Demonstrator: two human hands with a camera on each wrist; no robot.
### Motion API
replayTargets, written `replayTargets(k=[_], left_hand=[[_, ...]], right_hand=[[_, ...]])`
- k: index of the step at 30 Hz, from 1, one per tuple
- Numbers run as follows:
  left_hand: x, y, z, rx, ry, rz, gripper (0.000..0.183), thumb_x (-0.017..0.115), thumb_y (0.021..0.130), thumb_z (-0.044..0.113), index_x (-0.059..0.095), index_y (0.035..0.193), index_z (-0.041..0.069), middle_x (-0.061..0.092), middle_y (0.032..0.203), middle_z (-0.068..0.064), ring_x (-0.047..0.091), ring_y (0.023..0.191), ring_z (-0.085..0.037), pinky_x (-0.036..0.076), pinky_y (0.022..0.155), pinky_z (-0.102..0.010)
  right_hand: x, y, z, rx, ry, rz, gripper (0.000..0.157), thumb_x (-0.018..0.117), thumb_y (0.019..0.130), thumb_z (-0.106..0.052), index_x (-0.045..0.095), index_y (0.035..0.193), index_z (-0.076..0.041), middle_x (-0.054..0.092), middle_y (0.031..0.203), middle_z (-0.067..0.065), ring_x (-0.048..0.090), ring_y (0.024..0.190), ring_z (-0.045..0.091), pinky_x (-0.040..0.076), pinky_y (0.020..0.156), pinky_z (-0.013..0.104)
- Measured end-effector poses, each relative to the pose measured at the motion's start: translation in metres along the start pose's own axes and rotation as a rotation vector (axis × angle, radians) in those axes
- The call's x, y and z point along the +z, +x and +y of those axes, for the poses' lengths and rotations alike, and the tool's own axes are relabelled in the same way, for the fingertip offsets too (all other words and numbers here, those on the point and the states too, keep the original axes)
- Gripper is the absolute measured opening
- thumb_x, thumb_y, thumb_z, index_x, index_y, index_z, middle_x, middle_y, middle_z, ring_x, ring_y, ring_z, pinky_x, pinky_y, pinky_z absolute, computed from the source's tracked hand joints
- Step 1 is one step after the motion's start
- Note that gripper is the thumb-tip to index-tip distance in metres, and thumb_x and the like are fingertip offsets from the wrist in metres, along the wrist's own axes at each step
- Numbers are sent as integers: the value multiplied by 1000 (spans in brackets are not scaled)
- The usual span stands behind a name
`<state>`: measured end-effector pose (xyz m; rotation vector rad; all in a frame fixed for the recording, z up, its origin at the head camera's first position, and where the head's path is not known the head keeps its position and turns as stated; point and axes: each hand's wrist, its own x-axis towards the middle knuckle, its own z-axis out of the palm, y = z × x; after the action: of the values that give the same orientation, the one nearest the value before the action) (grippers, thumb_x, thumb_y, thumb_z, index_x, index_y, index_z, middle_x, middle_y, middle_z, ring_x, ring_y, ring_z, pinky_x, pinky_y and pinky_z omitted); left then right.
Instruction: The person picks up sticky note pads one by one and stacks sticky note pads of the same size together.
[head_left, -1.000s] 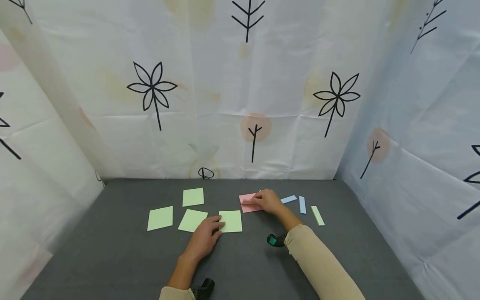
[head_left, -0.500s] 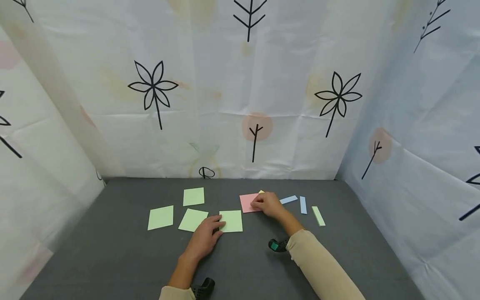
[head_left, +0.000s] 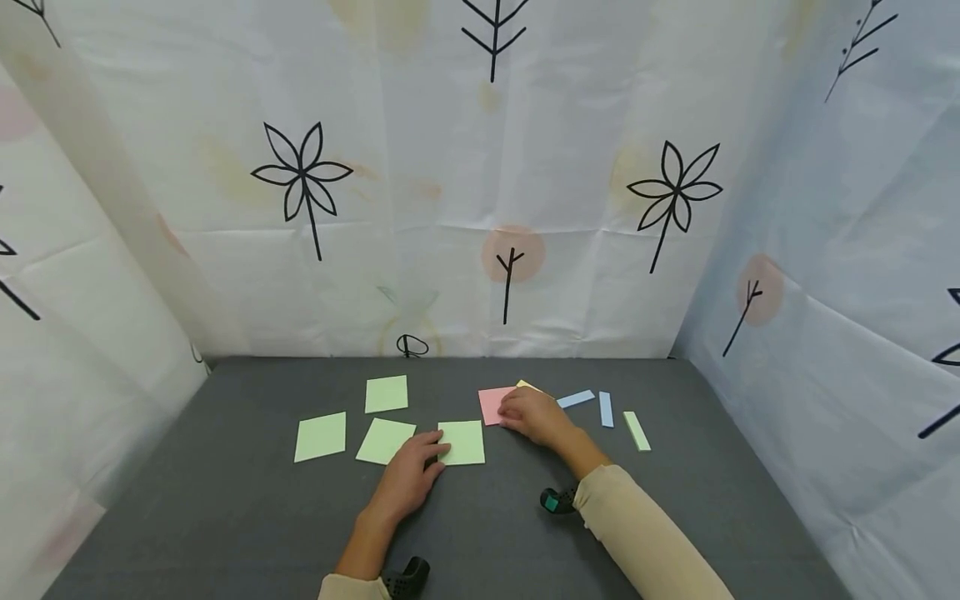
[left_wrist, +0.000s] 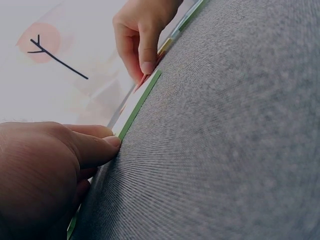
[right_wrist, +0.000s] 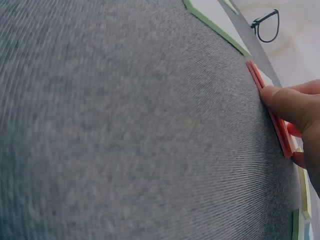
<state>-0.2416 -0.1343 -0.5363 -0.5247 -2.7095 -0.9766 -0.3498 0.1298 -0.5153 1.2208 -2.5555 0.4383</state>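
My left hand (head_left: 410, 477) rests on the table, straight fingers touching the left edge of a square green sticky note pad (head_left: 467, 443). From the left wrist view, its thumb and index finger meet the near corner of that pad's green edge (left_wrist: 134, 116). My right hand (head_left: 534, 415) grips a pink sticky note pad (head_left: 492, 404) lying just behind and to the right of the green one. The right wrist view shows the thumb on the near side of the pink pad's layered edge (right_wrist: 275, 117), other fingers round its right end. The hand covers the pad's right part.
More green pads lie left, one at the back (head_left: 386, 394), one at far left (head_left: 320, 437), one by the left hand (head_left: 384, 440). A yellow piece (head_left: 527, 386) shows behind the right hand. Blue strips (head_left: 606, 409) and a green strip (head_left: 636, 431) lie right. Printed cloth (head_left: 420, 167) encloses the table.
The lifted pink flap seen a second ago now lies down. My right hand has turned and moved slightly, uncovering more of the yellow piece. My left hand has stayed in place.
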Motion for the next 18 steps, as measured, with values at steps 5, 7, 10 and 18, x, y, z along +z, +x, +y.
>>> replayTargets(k=[5,7,10,18], left_hand=[[-1,-1,-1,-1,-3,1,29,71,86,3,70,115,2,57,131,-16,50,125,-36,39,101,-51],[-2,-1,-1,-1,-1,4,29,71,86,2,70,115,2,58,131,-16,50,125,-36,39,101,-51],[-2,-1,-1,-4,6,3,29,71,86,2,71,115,2,58,131,-16,50,125,-36,39,101,-51],[-1,-1,-1,1,20,-12,29,71,87,3,70,115,2,57,131,-16,50,125,-36,39,101,-50]], right_hand=[[1,1,1,18,106,57,10,71,87,-11,76,91,-4,70,101,11,64,99,28,48,89,43],[2,1,1,37,132,68,10,72,87,-12,76,90,-4,70,101,11,65,98,28,49,89,43],[2,2,1,68,153,62,10,71,87,-13,76,91,-5,70,102,10,65,99,27,49,89,43],[4,5,-3,239,192,71,18,75,85,-15,74,100,-6,70,101,7,60,98,28,46,86,48]])
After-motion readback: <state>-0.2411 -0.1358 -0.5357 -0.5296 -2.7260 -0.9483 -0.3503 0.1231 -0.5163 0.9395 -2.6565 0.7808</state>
